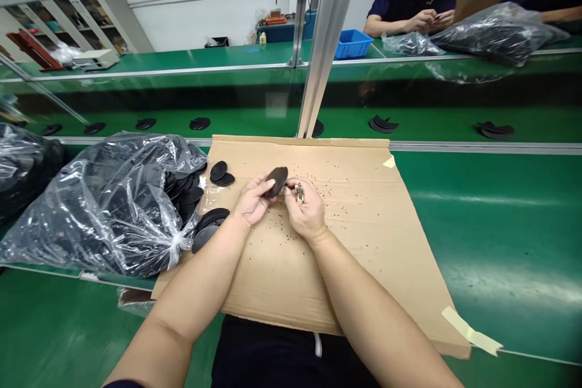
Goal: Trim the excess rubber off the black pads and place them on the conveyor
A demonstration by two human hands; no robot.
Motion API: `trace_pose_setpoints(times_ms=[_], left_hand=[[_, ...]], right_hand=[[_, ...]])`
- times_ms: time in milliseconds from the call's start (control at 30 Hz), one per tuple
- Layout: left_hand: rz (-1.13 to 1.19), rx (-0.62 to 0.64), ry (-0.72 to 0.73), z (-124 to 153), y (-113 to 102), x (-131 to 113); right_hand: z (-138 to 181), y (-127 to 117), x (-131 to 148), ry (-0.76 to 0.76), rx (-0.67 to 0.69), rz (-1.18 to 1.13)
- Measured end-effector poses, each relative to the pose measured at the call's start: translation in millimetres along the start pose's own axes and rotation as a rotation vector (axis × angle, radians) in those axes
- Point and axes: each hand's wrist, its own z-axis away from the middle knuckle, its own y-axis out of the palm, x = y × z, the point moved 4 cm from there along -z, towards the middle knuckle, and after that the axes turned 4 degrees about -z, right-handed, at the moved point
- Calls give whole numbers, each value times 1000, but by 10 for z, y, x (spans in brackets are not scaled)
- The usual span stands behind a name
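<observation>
My left hand (253, 200) pinches a dark oval disc (277, 180) and holds it tilted above a flat sheet of cardboard (364, 236). Right beside it, my right hand (305, 211) is closed around a small metal tool (299, 193) whose tip meets the disc's edge. Small dark crumbs are scattered over the cardboard around both hands. More black oval discs (221, 173) lie on the cardboard to the left, spilling from a clear plastic bag (109, 206) full of them.
Behind the cardboard runs a green conveyor belt (431, 121) carrying spaced black discs (383, 125). A metal post (321, 54) rises at centre. Across the belt a person (416, 3) in dark blue handles parts beside a blue bin (352, 43) and plastic bags (495, 30).
</observation>
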Motion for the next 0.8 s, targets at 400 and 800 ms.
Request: trace_pose_setpoints(times_ms=[400,800], left_hand=[[-1205,-582,667,-1141,22,-1156],[-1432,-226,264,-2643,665,-492]], right_hand=[[-15,-59,-352,281,-304,-140],[-20,-70,-316,378,-374,-162]])
